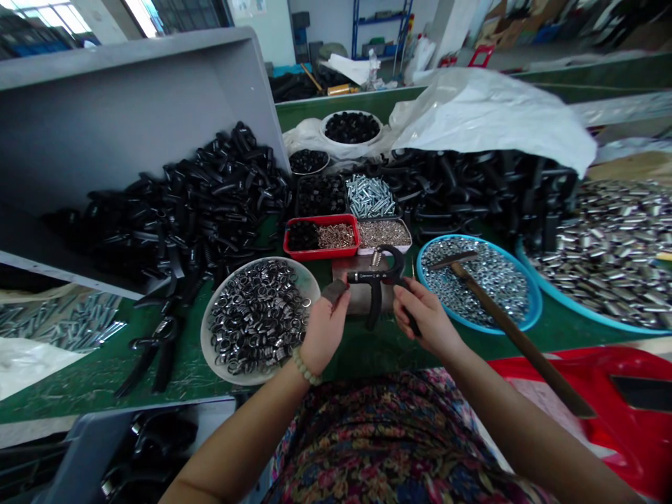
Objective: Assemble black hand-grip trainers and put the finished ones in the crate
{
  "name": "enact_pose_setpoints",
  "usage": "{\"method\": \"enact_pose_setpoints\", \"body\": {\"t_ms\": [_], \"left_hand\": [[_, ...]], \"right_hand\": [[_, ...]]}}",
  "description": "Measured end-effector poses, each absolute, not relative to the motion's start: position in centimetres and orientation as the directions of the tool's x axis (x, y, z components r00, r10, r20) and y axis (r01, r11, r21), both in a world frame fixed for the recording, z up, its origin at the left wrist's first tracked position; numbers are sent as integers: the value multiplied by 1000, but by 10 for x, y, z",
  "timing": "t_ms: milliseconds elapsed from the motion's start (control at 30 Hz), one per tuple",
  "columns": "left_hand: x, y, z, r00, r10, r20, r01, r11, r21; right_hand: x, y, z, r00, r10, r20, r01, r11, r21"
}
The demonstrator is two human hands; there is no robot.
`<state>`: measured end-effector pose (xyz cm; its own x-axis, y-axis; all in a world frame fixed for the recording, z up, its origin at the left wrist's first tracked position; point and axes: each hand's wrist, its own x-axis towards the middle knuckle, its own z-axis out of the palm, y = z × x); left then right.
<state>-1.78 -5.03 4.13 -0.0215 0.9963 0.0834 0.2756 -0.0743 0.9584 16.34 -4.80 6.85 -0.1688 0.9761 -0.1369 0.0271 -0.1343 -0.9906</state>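
Currently, the left hand [325, 332] and the right hand [428, 318] each grasp one arm of a black spring clamp [386, 274], held above a steel block [357, 297] between a bowl of rings [309, 283] and a blue tray of nuts [536, 308]

- Up top left, bright daylight pours through factory windows [52, 17]
- Next to them, a plain white wall [262, 35]
- Further back, a blue metal shelving rack [381, 28] stands against it
- Over on the right, stacked cardboard boxes [504, 24] behind a red stool [481, 56]
- Running across the room, a long green-topped workbench [315, 105]
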Motion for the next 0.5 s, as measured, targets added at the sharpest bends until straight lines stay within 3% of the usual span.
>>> {"method": "enact_pose_setpoints", "body": {"t_ms": [33, 100, 200, 300, 400, 433, 500], "left_hand": [[-21, -53, 37, 40, 999, 34, 298, -44, 953], [-28, -62, 30, 90, 995, -47, 289, 19, 957], [-32, -78, 22, 165, 971, -173, 189, 141, 972], [-18, -90, 22, 277, 935, -219, 149, 183, 972], [-10, -87, 34, 71, 992, -103, 180, 88, 980], [-18, -84, 41, -19, 997, -68, 197, 71, 978], [-58, -77, 56, -159, 987, -28, 255, 68, 965]], "right_hand": [[167, -47, 74, -154, 985, -79, 225, -43, -973], [175, -47, 84, -160, 985, 70, 569, 150, -808], [179, -52, 87, -214, 972, 100, 809, 234, -539], [163, -57, 83, -336, 941, -43, 788, 256, -560], [138, -43, 82, -523, 852, 12, 601, 379, -703], [132, -30, 84, -574, 818, 38, 574, 435, -694], [131, 12, 89, -624, 778, 68, 625, 550, -553]]}}
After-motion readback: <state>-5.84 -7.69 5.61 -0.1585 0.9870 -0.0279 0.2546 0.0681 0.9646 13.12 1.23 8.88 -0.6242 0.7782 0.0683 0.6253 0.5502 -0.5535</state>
